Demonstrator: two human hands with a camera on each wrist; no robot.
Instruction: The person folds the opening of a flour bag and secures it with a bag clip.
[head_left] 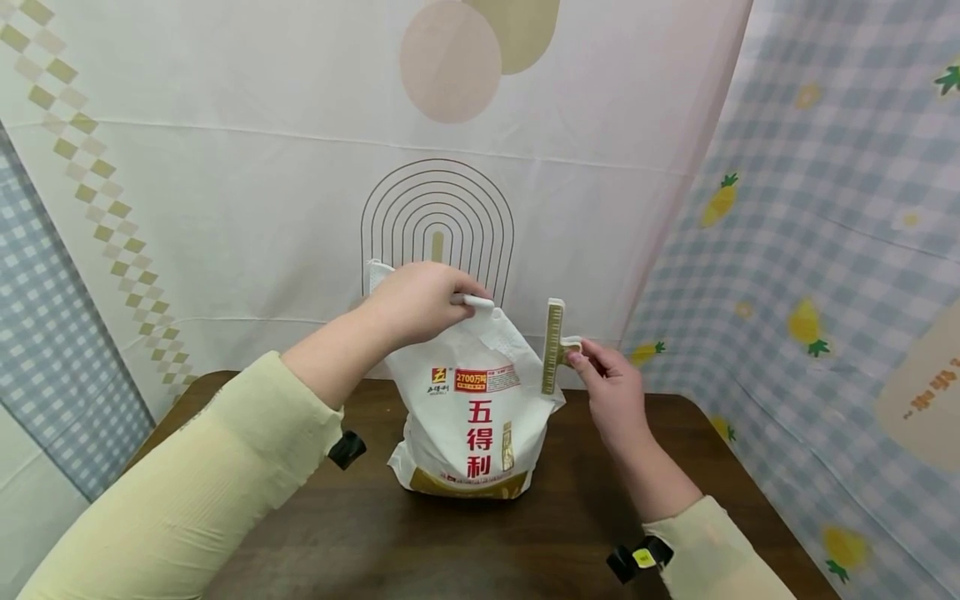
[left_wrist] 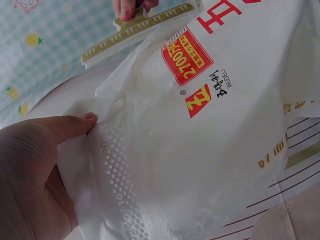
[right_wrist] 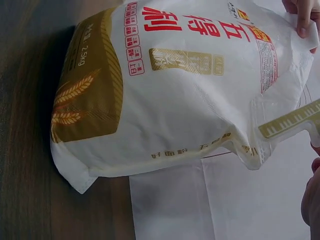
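A white flour bag (head_left: 442,417) with red characters and a brown-gold base stands upright on the table. My left hand (head_left: 423,300) pinches its folded top edge, with the thumb (left_wrist: 75,127) on the near side in the left wrist view. My right hand (head_left: 611,387) holds a gold-and-white bag clip (head_left: 553,346) by its handle, between thumb and fingers. The long bar of the clip is upright at the bag's right edge. In the right wrist view, one end of the clip (right_wrist: 290,120) overlaps the bag's side; whether it grips the plastic I cannot tell.
The dark wooden table (head_left: 337,533) carries the bag near its back edge. Behind hangs a pale patterned cloth (head_left: 262,208), and a blue checked cloth with pineapples (head_left: 810,250) hangs at the right. Black straps (head_left: 637,560) sit at both wrists.
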